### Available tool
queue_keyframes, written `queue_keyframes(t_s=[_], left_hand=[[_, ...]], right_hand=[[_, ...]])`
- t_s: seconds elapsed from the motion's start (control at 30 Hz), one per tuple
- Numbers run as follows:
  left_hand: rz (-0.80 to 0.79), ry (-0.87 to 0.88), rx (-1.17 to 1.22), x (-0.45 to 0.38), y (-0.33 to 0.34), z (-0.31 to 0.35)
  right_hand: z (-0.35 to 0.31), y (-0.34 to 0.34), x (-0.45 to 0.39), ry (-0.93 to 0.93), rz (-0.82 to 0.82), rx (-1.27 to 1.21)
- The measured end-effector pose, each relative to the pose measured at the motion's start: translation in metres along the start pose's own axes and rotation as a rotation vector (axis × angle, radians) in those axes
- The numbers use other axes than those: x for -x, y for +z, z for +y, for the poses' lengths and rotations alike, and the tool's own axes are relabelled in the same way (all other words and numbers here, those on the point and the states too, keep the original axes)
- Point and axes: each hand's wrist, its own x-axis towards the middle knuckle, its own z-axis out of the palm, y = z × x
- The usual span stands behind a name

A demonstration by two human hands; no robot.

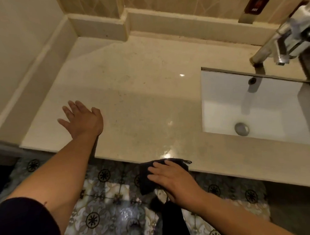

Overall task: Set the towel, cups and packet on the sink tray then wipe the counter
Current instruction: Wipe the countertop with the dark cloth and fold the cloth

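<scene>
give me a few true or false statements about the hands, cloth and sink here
1. The right hand presses a dark cloth at the counter's front edge. True.
2. The left hand holds a cup. False: it lies open and flat on the counter, holding nothing.
3. The sink basin is to the right of both hands. True.
4. Water is running from the faucet. False: no stream is visible.
5. Cups stand on the counter beside the left hand. False: none are in view.

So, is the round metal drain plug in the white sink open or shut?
Shut, it seems: the round metal drain plug sits flat over the outlet of the white sink, no dark gap showing. No water stands there.
</scene>
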Motion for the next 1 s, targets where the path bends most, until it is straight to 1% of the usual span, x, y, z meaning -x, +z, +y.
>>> queue_keyframes(t_s=[0.03,0.07,0.1,0.17,0.23,0.27,0.3,0.33,0.4,0.43,0.5,0.53,0.6,0.67,0.7,0.77,0.8,0.87,0.9,1.0], left_hand=[[-0.001,0.001,-0.003,-0.001,0.000,0.000],[-0.008,-0.004,-0.001,-0.001,0.000,-0.001],[-0.014,-0.005,0.000,-0.001,0.001,-0.001],[-0.011,0.003,0.002,-0.001,0.002,0.000],[-0.016,0.000,0.005,-0.001,0.000,0.000],[-0.019,-0.003,0.000,-0.001,0.000,0.000],[-0.019,-0.003,-0.008,-0.002,0.000,0.000],[-0.017,-0.002,-0.012,-0.002,0.000,0.000],[-0.013,-0.007,-0.002,-0.002,0.000,0.000],[-0.012,-0.012,0.001,-0.002,0.001,0.000],[-0.005,-0.021,-0.008,-0.003,0.002,0.000],[-0.001,-0.025,-0.012,-0.003,0.002,0.000],[0.005,-0.036,-0.009,-0.002,0.002,0.001],[0.013,-0.040,-0.010,-0.001,0.001,0.003],[0.017,-0.043,-0.015,-0.001,0.001,0.003],[0.021,-0.055,-0.024,0.000,0.000,0.004],[0.024,-0.059,-0.029,0.000,0.000,0.005],[0.029,-0.055,-0.034,0.000,0.001,0.005],[0.031,-0.055,-0.035,0.000,0.000,0.005],[0.032,-0.062,-0.036,0.001,-0.001,0.007]], right_hand=[[-0.007,0.007,0.008,0.019,0.015,-0.116],[-0.014,0.012,0.015,0.075,0.037,-0.267],[-0.021,0.016,0.021,0.176,0.061,-0.436],[-0.032,0.012,0.024,0.441,0.091,-0.802],[-0.034,0.002,0.019,0.652,0.153,-1.271],[-0.031,-0.004,0.015,0.703,0.188,-1.524],[-0.026,-0.015,0.011,0.730,0.237,-1.723],[-0.016,-0.031,0.005,0.739,0.292,-1.854],[0.013,-0.072,-0.013,0.733,0.406,-1.927],[0.032,-0.095,-0.024,0.709,0.467,-1.889],[0.076,-0.148,-0.051,0.610,0.608,-1.674],[0.099,-0.174,-0.068,0.572,0.670,-1.509],[0.146,-0.218,-0.104,0.574,0.751,-1.112],[0.195,-0.247,-0.144,0.602,0.757,-0.712],[0.220,-0.256,-0.163,0.614,0.718,-0.513],[0.266,-0.257,-0.197,0.591,0.543,-0.146],[0.284,-0.251,-0.209,0.544,0.418,-0.006],[0.309,-0.231,-0.225,0.452,0.186,0.177],[0.315,-0.222,-0.228,0.422,0.139,0.237],[0.314,-0.210,-0.218,0.369,0.153,0.302]])
